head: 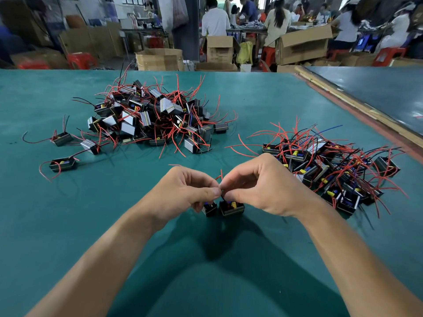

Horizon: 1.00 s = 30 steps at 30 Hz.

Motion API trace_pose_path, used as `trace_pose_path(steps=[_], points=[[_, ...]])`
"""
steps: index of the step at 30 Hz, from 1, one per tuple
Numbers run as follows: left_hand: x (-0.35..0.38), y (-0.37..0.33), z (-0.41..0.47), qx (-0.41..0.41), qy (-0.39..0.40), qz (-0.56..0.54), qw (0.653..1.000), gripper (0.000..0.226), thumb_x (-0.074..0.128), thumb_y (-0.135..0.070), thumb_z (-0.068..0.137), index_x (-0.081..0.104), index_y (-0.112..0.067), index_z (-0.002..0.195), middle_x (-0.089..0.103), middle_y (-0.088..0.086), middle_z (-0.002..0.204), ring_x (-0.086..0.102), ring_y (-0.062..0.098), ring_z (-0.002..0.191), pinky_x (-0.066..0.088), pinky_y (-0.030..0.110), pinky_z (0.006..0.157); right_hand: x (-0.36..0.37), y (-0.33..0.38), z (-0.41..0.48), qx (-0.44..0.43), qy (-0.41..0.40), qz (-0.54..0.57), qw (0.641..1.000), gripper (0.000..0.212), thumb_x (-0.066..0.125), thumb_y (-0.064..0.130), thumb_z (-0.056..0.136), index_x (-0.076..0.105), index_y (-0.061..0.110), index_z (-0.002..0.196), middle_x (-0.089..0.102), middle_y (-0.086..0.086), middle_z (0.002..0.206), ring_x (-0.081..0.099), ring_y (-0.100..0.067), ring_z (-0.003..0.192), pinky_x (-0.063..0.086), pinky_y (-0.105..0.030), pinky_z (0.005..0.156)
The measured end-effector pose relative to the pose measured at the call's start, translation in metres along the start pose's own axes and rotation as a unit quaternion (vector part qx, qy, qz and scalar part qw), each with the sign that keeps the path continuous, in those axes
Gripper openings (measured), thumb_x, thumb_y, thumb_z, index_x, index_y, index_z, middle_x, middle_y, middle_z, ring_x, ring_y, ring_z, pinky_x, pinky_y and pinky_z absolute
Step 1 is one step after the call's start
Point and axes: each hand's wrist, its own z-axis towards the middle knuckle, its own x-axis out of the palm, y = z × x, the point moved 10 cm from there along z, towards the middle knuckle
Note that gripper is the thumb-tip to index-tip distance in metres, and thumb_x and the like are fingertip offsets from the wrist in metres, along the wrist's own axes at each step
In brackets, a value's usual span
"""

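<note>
Head view: the two hands meet over the middle of the green worktop (68,225), closer to its near edge than its far one. The left hand (185,193) and right hand (263,186) both have curled fingers, and their thumb and forefinger tips come together at one spot, pinching thin red wires (221,175) whose ends poke up just above the fingertips. Two small black modules sit on the worktop directly beneath the hands, side by side and nearly touching. The left module (209,209) is under the left hand's lower fingers, which curl down to it. The right module (231,208) shows a yellow part in its open top. I cannot tell which wire runs from which module.

There are two piles of the same wired modules, each too tangled to count. The far pile (155,115) lies toward the far edge, left of centre, and the right pile (332,170) lies toward the right edge, just beside the right hand. Three loose modules (90,146) lie singly toward the left edge, well apart from the hands.
</note>
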Motion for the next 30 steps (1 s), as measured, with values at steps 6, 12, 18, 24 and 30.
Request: trace_pose_path(steps=[6, 12, 18, 24, 30], points=[[0.002, 0.0, 0.001, -0.005, 0.01, -0.009, 1.0, 0.025, 0.068, -0.002, 0.086, 0.076, -0.017, 0.068, 0.06, 0.006, 0.062, 0.047, 0.014, 0.051, 0.041, 0.017, 0.05, -0.001, 0.0, 0.0, -0.011, -0.007, -0.016, 1.0, 0.021, 0.08, -0.002, 0.076, 0.079, 0.018, 0.079, 0.076, 0.007, 0.074, 0.07, -0.004, 0.066, 0.057, -0.021, 0.065], [0.002, 0.0, 0.001, 0.017, 0.009, -0.005, 1.0, 0.018, 0.069, -0.003, 0.085, 0.076, -0.013, 0.072, 0.062, 0.007, 0.063, 0.047, 0.022, 0.06, 0.04, 0.018, 0.05, -0.004, -0.003, 0.0, -0.008, -0.023, -0.023, 0.999, 0.008, 0.085, 0.015, 0.077, 0.079, 0.02, 0.075, 0.074, 0.007, 0.066, 0.059, 0.003, 0.055, 0.044, -0.013, 0.055], [0.003, -0.007, -0.001, 0.058, -0.007, 0.029, 0.998, 0.021, 0.079, -0.035, 0.067, 0.077, -0.015, 0.074, 0.064, 0.0, 0.06, 0.047, 0.013, 0.055, 0.039, 0.019, 0.049, -0.004, -0.006, 0.0, 0.022, -0.017, -0.015, 0.999, 0.011, 0.081, 0.015, 0.08, 0.076, 0.013, 0.07, 0.073, -0.003, 0.064, 0.061, -0.014, 0.058, 0.05, -0.031, 0.058], [0.006, -0.013, -0.001, 0.093, -0.047, 0.047, 0.993, 0.005, 0.076, -0.026, 0.075, 0.078, -0.021, 0.077, 0.066, 0.021, 0.071, 0.047, 0.02, 0.062, 0.04, 0.039, 0.06, 0.006, -0.036, -0.003, 0.168, 0.0, 0.152, 0.974, 0.021, 0.074, 0.008, 0.084, 0.067, 0.006, 0.065, 0.063, -0.002, 0.055, 0.057, -0.012, 0.051, 0.052, -0.022, 0.053], [-0.009, -0.002, 0.001, 0.051, -0.091, 0.032, 0.994, 0.011, 0.076, -0.009, 0.082, 0.076, -0.015, 0.073, 0.065, 0.003, 0.06, 0.048, 0.015, 0.054, 0.04, 0.025, 0.052, -0.01, -0.015, 0.003, 0.036, -0.115, 0.035, 0.992, 0.012, 0.079, 0.008, 0.081, 0.072, 0.011, 0.073, 0.072, -0.009, 0.068, 0.058, -0.015, 0.058, 0.053, -0.041, 0.061]])
